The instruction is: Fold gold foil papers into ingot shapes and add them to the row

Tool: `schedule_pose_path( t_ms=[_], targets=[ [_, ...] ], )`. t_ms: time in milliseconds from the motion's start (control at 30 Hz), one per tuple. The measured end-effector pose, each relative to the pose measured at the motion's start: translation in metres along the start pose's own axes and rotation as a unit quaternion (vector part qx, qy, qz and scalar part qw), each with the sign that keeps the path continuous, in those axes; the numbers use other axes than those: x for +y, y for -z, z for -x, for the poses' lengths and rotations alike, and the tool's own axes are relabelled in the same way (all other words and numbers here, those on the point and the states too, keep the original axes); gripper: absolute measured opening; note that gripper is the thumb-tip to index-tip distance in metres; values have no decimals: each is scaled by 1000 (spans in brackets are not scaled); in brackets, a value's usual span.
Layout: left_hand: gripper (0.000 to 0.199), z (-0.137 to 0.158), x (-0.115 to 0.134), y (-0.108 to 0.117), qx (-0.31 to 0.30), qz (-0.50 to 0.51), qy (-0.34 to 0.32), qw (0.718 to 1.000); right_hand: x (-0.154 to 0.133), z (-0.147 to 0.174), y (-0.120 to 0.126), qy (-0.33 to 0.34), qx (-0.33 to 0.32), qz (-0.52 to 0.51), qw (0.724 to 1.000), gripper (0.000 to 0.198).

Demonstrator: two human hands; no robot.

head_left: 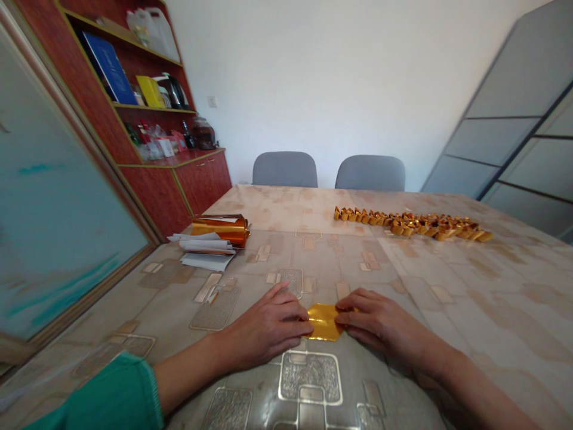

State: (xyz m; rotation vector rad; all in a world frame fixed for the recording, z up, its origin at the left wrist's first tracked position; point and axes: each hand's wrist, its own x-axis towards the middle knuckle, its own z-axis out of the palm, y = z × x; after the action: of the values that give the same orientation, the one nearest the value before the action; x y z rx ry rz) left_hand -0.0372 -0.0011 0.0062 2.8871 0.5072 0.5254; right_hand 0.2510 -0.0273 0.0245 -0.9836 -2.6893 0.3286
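A small sheet of gold foil paper lies on the table close in front of me, its corners folded in and its surface shiny. My left hand has its fingertips on the sheet's left end. At the opposite end, my right hand pinches the paper between thumb and fingers. Part of each end is hidden under the fingers.
A patterned cloth covers the table. Gold foil sheets and white paper form a stack at left. Several folded gold pieces line up at the back right. Two grey chairs stand behind.
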Motion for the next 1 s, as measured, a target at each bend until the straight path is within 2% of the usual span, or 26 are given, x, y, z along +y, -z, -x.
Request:
schedule_pose_path(
  t_ms=[233, 333, 567, 700, 1000],
  targets=[
    [26, 1, 0, -4, -2, 8, 12, 1000, 4, -9, -5, 85, 6, 164, 983, 16],
    [25, 1, 0, -4, 5, 10, 9, 1000, 6, -9, -9, 106, 26, 201, 974, 17],
    [27, 2, 1, -4, -8, 13, 10, 1000, 11, -7, -11, 139, 50, 190, 971, 18],
    [27, 3, 0, 1, -24, 36, 0, 999, 12, -5, -10, 129, 65, 173, 974, 17],
    [22, 5, -7, 3, 2, 45, -18, 999, 3, -8, -9, 134, 37, 164, 977, 21]
  ],
)
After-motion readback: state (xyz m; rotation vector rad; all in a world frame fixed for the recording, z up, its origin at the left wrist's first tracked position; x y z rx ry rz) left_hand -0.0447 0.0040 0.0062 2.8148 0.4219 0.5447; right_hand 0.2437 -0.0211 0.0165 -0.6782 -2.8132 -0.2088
